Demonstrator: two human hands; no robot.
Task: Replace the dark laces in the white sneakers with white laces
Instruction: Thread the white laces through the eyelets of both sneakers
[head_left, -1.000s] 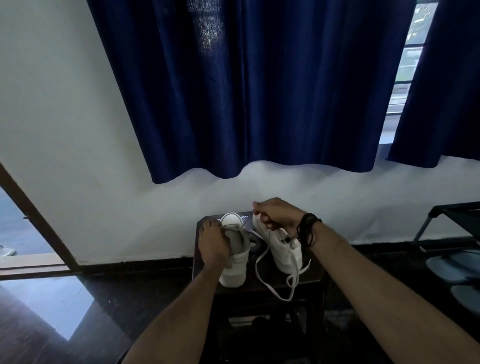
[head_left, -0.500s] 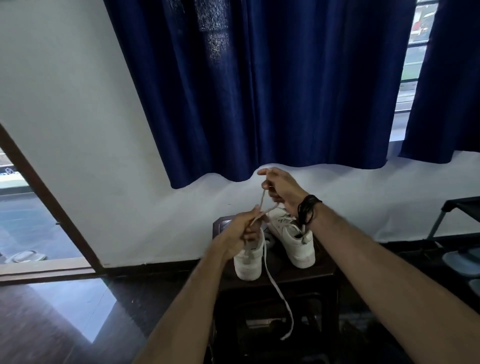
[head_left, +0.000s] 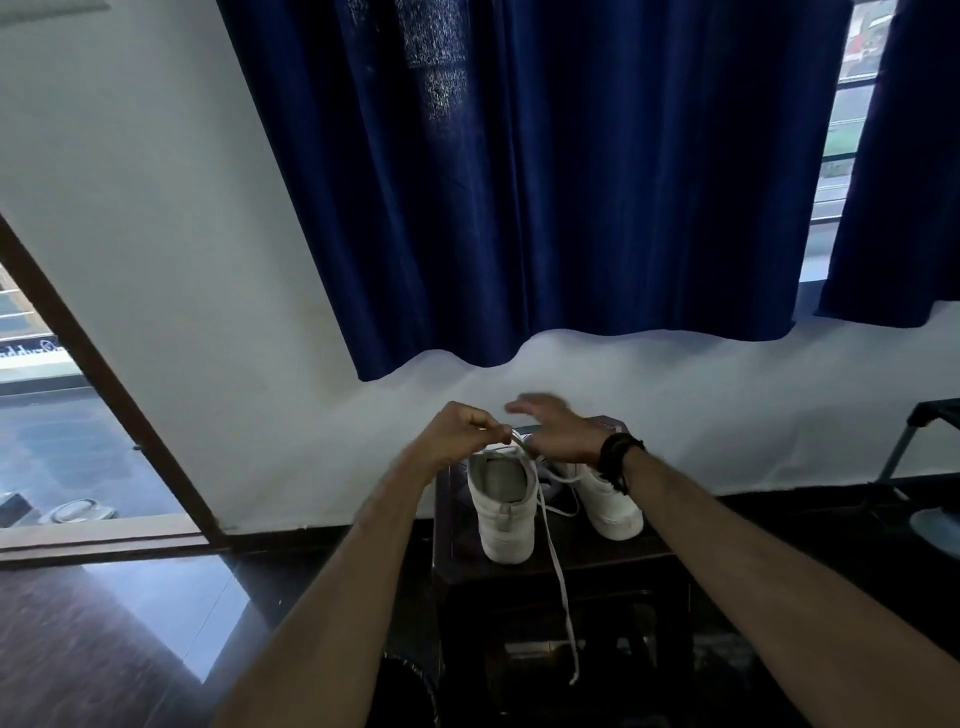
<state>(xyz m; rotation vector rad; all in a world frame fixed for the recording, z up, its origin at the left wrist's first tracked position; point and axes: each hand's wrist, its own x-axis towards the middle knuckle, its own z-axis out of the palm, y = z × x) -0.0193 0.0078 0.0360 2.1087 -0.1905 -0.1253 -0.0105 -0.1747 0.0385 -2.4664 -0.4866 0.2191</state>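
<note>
two bare forearms reach away from the viewer toward a small dark tabletop (head_left: 670, 545), and nearest to us the loose tail of a white lace (head_left: 558, 571) hangs down past its front edge, ending well below the top. a little farther in, two white sneakers stand side by side with their heels toward us: the left sneaker (head_left: 503, 506) close to the front edge, the right sneaker (head_left: 605, 499) just beside it and angled off to the right. the lace climbs from its dangling end up over the left sneaker's collar to the left hand (head_left: 460, 434), which pinches it between curled fingers just above the tongue. the right hand (head_left: 558, 431), a dark band at its wrist, hovers over the right sneaker with fingers spread and blurred, holding nothing that i can see.

half a second ago both hands were raised higher, drawing the lace up between them; now they have dropped back to the shoes and the right has let go. that looks to me like a pull just finished, with the right hand free to reach for the next eyelet or the other end. no dark lace shows on either shoe, so i would guess the relacing is well along. beyond everything, a white wall and a deep blue curtain (head_left: 571, 182).
</note>
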